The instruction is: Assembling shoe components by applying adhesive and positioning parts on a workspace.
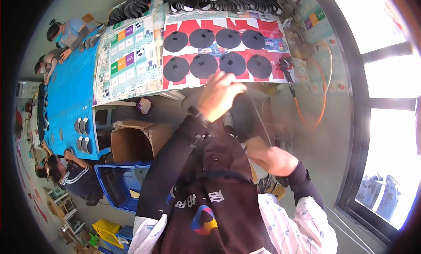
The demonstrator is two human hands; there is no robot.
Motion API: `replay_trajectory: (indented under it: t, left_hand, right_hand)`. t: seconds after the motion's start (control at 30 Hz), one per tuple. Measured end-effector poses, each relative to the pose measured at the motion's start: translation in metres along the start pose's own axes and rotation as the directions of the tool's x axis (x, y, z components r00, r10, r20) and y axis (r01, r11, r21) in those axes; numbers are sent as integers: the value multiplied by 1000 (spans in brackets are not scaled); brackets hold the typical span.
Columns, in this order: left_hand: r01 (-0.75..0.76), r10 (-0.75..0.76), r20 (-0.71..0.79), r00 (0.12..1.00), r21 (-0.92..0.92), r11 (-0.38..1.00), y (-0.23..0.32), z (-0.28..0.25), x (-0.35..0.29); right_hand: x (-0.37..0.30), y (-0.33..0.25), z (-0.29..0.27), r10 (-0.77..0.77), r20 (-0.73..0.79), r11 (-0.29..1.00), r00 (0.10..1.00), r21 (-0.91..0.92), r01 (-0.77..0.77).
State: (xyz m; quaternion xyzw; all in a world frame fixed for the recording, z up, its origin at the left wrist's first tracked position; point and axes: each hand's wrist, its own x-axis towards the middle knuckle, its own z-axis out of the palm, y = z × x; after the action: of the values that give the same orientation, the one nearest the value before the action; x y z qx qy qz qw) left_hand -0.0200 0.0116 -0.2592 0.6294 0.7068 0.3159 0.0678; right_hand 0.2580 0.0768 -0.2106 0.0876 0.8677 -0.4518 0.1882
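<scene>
My left hand is over the near edge of the table, beside the front row of black discs. Its fingers point away from me, the thumb stands apart, and nothing shows in it. The nearest pieces are a black disc and, to its left, another black disc. Each disc carries a small dark square patch. They lie in two rows on a red and white printed sheet. My right hand is low by my right side, off the table. Its fingers are smeared by motion, so what they hold, if anything, is unclear.
Dark curved pieces are heaped along the table's back. An air gun with an orange hose rests at the right edge. Below left are a cardboard box and a blue crate. People sit along a blue table.
</scene>
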Motion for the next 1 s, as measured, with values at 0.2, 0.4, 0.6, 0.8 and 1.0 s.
replay_trajectory:
  t: [0.2, 0.4, 0.6, 0.8, 1.0]
  left_hand:
    - [-100, 99, -17, 995, -95, 990, 29, 24, 8]
    - [525, 243, 548, 800, -836, 157, 45, -26, -43]
    - [236, 96, 419, 903, -670, 703, 66, -19, -38]
    - [257, -9, 439, 898, -509, 822, 44, -28, -36]
    - [164, 118, 542, 832, -443, 881, 62, -3, -22]
  right_hand:
    - [-7, -10, -21, -63, 39, 749, 997, 663, 22]
    - [-13, 0, -25, 133, 74, 542, 988, 829, -135]
    - [6, 13, -13, 171, -208, 701, 963, 713, 30]
    - [-6, 25, -48, 274, -66, 673, 959, 726, -143]
    - [14, 32, -33, 159, -2, 889, 987, 436, -142]
